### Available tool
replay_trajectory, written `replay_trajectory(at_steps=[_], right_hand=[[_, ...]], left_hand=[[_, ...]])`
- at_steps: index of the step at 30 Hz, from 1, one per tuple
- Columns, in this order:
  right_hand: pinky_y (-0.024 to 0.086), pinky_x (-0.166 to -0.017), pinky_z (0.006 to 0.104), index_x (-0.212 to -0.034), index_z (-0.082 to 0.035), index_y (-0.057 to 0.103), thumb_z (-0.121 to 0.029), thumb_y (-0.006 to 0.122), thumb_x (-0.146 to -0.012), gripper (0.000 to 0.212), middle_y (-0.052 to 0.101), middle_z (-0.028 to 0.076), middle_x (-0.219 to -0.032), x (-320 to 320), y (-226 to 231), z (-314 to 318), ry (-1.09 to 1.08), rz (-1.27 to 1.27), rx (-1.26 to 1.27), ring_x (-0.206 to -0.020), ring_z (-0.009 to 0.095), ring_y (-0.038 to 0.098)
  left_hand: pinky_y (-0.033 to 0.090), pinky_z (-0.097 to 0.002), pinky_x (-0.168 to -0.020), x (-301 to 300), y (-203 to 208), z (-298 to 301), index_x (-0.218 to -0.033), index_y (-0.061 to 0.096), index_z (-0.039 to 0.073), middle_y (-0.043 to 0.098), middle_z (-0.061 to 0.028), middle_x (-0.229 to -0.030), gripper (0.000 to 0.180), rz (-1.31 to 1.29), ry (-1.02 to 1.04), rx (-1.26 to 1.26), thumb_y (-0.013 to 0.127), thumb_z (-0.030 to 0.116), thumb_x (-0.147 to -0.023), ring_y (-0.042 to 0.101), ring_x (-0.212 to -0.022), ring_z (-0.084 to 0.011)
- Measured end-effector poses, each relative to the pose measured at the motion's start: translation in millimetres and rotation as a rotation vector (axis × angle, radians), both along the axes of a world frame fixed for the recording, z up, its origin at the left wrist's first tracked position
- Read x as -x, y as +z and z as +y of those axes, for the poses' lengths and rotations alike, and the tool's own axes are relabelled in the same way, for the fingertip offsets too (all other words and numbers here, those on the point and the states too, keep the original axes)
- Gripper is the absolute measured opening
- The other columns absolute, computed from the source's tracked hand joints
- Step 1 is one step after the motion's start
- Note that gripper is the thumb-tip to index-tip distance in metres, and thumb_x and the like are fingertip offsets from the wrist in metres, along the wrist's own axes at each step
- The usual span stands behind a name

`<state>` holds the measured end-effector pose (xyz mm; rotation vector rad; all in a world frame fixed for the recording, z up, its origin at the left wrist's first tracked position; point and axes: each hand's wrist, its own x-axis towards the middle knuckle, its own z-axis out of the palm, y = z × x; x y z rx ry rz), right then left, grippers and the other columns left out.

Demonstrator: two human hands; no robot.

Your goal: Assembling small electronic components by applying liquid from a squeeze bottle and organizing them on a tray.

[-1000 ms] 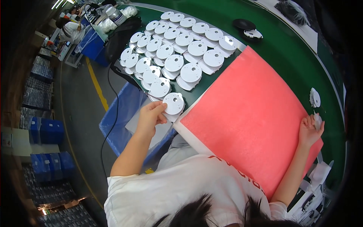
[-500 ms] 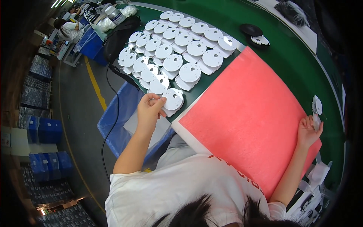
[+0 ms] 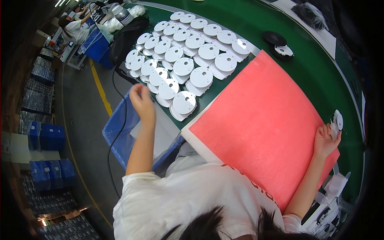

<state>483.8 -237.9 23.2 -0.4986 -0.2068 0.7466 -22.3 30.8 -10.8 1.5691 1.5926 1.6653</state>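
Note:
My left hand (image 3: 141, 99) is over the blue bin lined with clear plastic, just left of the rows of white parts. Its fingers are loosely bent and a little apart, slightly blurred, with nothing seen in them. Nearest to it are white round-topped parts (image 3: 184, 103) with flat tabs, laid in slanting rows on the green surface. On the far right my right hand (image 3: 326, 141) rests by the corner of a pink foam sheet (image 3: 256, 120). Its thumb and fingers close on a small whitish piece (image 3: 334, 131), touching or right beside a white round part (image 3: 339, 120).
A black round piece (image 3: 275, 38) with a white part lies on the green belt (image 3: 312, 76). The blue bin (image 3: 120, 130) stands left of my lap, a black cable (image 3: 125, 108) hanging across it. White pieces (image 3: 336, 186) lie at lower right. Another person (image 3: 75, 30) works far left.
My left hand has let go of the nearest white part and moved left, over the bin. The black piece and the white round part on the belt have shifted toward me.

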Motion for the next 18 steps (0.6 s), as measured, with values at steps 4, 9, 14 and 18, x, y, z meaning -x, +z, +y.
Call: replay_trajectory(at_steps=[4,9,14,18], right_hand=[[0.026,-0.053,0.0245,-0.097,0.001,0.052,-0.030,0.051,-0.084,0.034,0.037,0.004,-0.066,2.7,3.6,0.9,-0.039,0.038,0.039,-0.056,0.012,0.030],[0.026,-0.053,0.0244,-0.098,0.001,0.050,-0.029,0.051,-0.084,0.033,0.036,0.004,-0.066,0.1,-2.1,-1.0,-0.038,0.006,0.037,-0.056,0.012,0.029],[0.026,-0.053,0.0243,-0.098,0.002,0.049,-0.027,0.051,-0.084,0.032,0.035,0.004,-0.066,-1.8,-3.7,-1.2,-0.026,0.005,0.015,-0.056,0.012,0.028],[0.026,-0.053,0.0239,-0.097,0.001,0.051,-0.027,0.053,-0.083,0.032,0.036,0.003,-0.067,-1.9,-3.3,-0.5,0.004,0.006,-0.011,-0.055,0.012,0.029]], left_hand=[[0.033,-0.0306,-0.093,23.6,-11.5,75.6,-0.114,0.046,-0.005,0.047,-0.0173,-0.116,0.041,-0.222,0.099,-0.026,0.043,0.028,-0.089,0.045,-0.108,-0.0234],[0.036,-0.0318,-0.094,21.4,4.7,118.7,-0.119,0.044,-0.005,0.046,-0.0152,-0.124,0.052,-0.650,-0.010,-0.027,0.033,0.038,-0.091,0.048,-0.110,-0.0254],[0.042,-0.0341,-0.090,3.0,24.4,115.5,-0.117,0.047,0.000,0.053,-0.0123,-0.117,0.052,-0.918,-0.164,0.105,0.028,0.040,-0.092,0.053,-0.106,-0.0260],[0.043,-0.0336,-0.089,-4.0,31.9,109.4,-0.116,0.049,0.001,0.053,-0.0117,-0.116,0.049,-0.907,-0.109,0.107,0.029,0.039,-0.091,0.054,-0.105,-0.0260]])
